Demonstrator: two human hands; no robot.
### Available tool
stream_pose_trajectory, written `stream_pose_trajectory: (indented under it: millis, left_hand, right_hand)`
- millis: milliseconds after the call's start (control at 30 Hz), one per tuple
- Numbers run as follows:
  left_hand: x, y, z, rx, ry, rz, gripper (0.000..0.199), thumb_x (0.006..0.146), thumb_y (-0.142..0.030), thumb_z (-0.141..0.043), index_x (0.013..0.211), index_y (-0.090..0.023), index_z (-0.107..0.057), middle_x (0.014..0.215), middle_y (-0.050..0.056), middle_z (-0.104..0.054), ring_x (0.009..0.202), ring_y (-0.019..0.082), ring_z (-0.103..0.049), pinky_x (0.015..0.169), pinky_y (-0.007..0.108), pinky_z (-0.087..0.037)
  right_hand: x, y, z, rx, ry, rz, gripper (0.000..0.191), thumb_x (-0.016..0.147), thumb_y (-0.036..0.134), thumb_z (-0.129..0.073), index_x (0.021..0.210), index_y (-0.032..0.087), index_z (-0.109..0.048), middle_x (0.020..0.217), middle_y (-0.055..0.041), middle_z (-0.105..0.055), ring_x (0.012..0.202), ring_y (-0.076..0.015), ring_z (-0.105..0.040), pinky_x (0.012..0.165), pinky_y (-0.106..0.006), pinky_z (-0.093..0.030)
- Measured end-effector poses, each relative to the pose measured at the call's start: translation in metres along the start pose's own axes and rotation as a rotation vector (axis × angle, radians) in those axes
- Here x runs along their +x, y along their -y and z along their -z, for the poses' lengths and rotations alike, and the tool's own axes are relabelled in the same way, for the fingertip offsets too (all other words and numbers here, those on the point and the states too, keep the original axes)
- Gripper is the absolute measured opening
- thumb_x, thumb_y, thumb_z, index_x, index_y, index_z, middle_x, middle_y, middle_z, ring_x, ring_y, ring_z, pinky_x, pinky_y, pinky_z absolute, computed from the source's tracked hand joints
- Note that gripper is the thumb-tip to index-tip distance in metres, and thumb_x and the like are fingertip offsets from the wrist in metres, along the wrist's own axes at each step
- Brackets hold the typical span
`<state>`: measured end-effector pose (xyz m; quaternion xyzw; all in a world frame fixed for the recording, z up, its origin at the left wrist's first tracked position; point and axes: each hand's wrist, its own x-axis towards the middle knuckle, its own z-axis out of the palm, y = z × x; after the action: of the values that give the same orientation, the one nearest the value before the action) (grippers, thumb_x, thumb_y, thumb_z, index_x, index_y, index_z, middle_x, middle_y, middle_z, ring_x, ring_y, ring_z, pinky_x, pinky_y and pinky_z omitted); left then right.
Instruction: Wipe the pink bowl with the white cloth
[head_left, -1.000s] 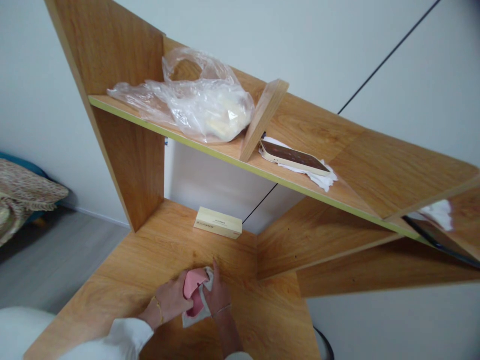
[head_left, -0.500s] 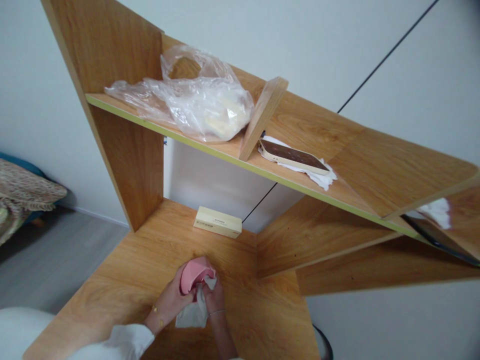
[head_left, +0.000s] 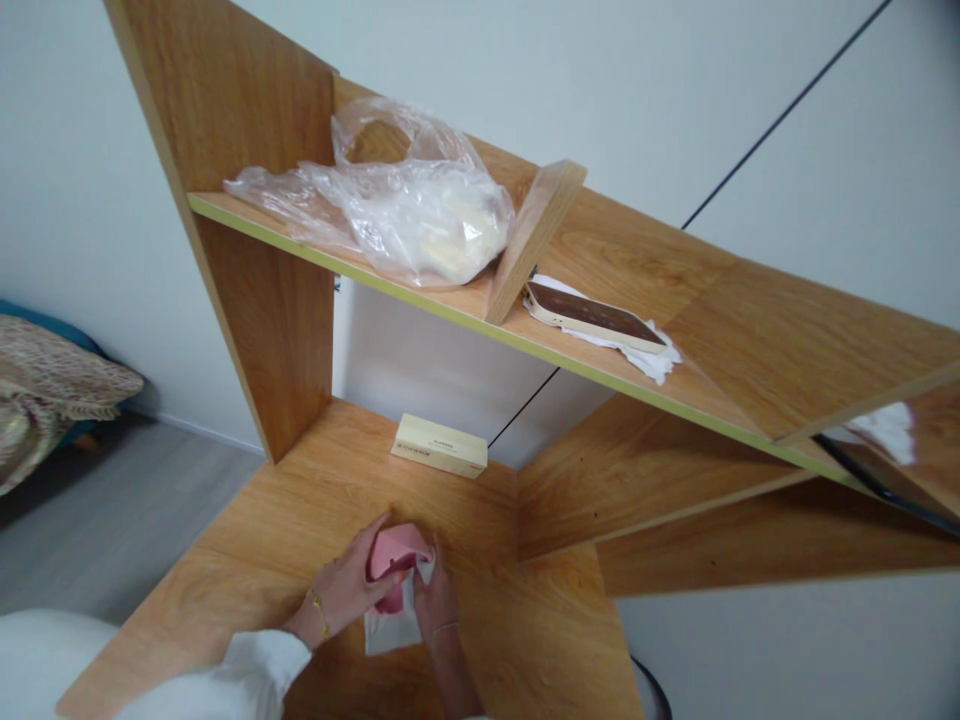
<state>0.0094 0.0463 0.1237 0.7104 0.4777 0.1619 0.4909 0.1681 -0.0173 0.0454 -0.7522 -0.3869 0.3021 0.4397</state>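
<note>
In the head view a small pink hollow object (head_left: 400, 543) with angled sides is held low over the wooden desk; its exact kind does not show. My left hand (head_left: 351, 585) grips it from the left, thumb across its front. On the other side, my right hand (head_left: 436, 598) has its fingers closed on a thin white cloth or wipe (head_left: 391, 632). One end of the wipe is pressed against the pink rim, and the rest hangs below between my hands. Part of the pink object is hidden by my fingers and the wipe.
A cream box (head_left: 439, 447) lies at the back of the desk (head_left: 217, 590). On the shelf (head_left: 315, 245) above sit a clear plastic bag (head_left: 427, 225) with something pale inside and a phone (head_left: 596, 318) on white tissue. Upright panels enclose the desk.
My left thumb has come up over the front of the pink object, and its opening is turned more downward. The wipe hangs slightly further right. The whole view has shifted a little.
</note>
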Motion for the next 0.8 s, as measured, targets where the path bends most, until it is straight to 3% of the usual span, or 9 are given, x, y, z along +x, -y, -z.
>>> stream_pose_trajectory:
  millis: [100, 200, 267, 367, 467, 567, 667, 800]
  left_hand:
    - [0.0, 0.011, -0.013, -0.236, -0.064, -0.081, 0.087, 0.069, -0.041, -0.067, 0.142, -0.013, -0.029, 0.144, 0.015, -0.043, 0.131, 0.026, -0.042, 0.106, 0.034, -0.036]
    - [-0.001, 0.012, -0.023, -0.342, -0.042, -0.082, 0.08, 0.073, -0.036, -0.064, 0.142, -0.016, -0.029, 0.134, 0.013, -0.055, 0.121, 0.024, -0.053, 0.1, 0.033, -0.043]
    - [-0.002, 0.007, -0.024, -0.317, -0.02, -0.034, 0.07, 0.076, -0.029, -0.058, 0.14, -0.018, -0.032, 0.119, 0.009, -0.065, 0.106, 0.021, -0.062, 0.09, 0.032, -0.049]
    - [-0.002, 0.0, -0.017, -0.103, 0.012, 0.06, 0.065, 0.072, -0.021, -0.057, 0.134, -0.018, -0.04, 0.101, 0.007, -0.071, 0.092, 0.022, -0.067, 0.08, 0.031, -0.051]
    - [-0.005, -0.005, -0.008, 0.173, 0.06, 0.095, 0.063, 0.063, -0.016, -0.06, 0.125, -0.021, -0.049, 0.096, 0.006, -0.072, 0.092, 0.026, -0.067, 0.079, 0.032, -0.049]
    - [-0.006, -0.005, -0.004, 0.287, 0.089, 0.1, 0.057, 0.061, -0.016, -0.06, 0.117, -0.024, -0.055, 0.096, 0.006, -0.073, 0.093, 0.027, -0.068, 0.08, 0.033, -0.048]
    - [-0.004, 0.0, -0.004, 0.25, 0.065, 0.117, 0.054, 0.065, -0.02, -0.06, 0.119, -0.024, -0.056, 0.1, 0.008, -0.072, 0.096, 0.03, -0.067, 0.085, 0.037, -0.048]
    - [-0.002, 0.011, -0.011, -0.146, -0.047, 0.017, 0.074, 0.071, -0.033, -0.063, 0.139, -0.019, -0.038, 0.135, 0.013, -0.054, 0.123, 0.028, -0.052, 0.102, 0.037, -0.04]
  right_hand:
    - [0.005, -0.008, -0.005, 0.05, -0.012, -0.067, 0.042, 0.075, 0.052, -0.057, 0.093, 0.016, -0.068, 0.087, -0.011, -0.072, 0.082, -0.0243, -0.068, 0.071, -0.032, -0.054]
    - [0.005, -0.008, -0.009, 0.048, 0.007, -0.08, 0.042, 0.073, 0.055, -0.059, 0.079, 0.015, -0.068, 0.074, -0.0105, -0.071, 0.069, -0.0234, -0.068, 0.061, -0.031, -0.053]
    - [0.003, -0.005, -0.009, 0.031, 0.001, -0.086, 0.039, 0.073, 0.051, -0.058, 0.082, 0.014, -0.068, 0.074, -0.0108, -0.07, 0.067, -0.0236, -0.067, 0.06, -0.031, -0.052]
    - [0.003, 0.003, 0.0, -0.035, -0.026, -0.093, 0.042, 0.071, 0.038, -0.06, 0.103, 0.013, -0.066, 0.081, -0.0116, -0.071, 0.073, -0.0262, -0.068, 0.065, -0.035, -0.052]
    - [0.002, 0.011, 0.011, -0.258, -0.007, -0.04, 0.058, 0.069, 0.027, -0.06, 0.125, 0.016, -0.056, 0.088, -0.011, -0.071, 0.078, -0.0283, -0.068, 0.071, -0.038, -0.051]
    - [-0.001, 0.013, 0.014, -0.358, 0.047, 0.033, 0.065, 0.071, 0.022, -0.056, 0.135, 0.02, -0.047, 0.1, -0.0097, -0.07, 0.087, -0.0266, -0.067, 0.077, -0.036, -0.051]
    - [-0.004, 0.011, 0.009, -0.216, 0.034, 0.06, 0.063, 0.075, 0.025, -0.051, 0.138, 0.019, -0.044, 0.107, -0.0088, -0.069, 0.1, -0.0238, -0.065, 0.083, -0.033, -0.05]
    - [-0.002, 0.007, 0.0, 0.072, -0.081, 0.025, 0.054, 0.077, 0.039, -0.055, 0.126, 0.017, -0.055, 0.102, -0.0099, -0.07, 0.1, -0.0247, -0.064, 0.085, -0.035, -0.05]
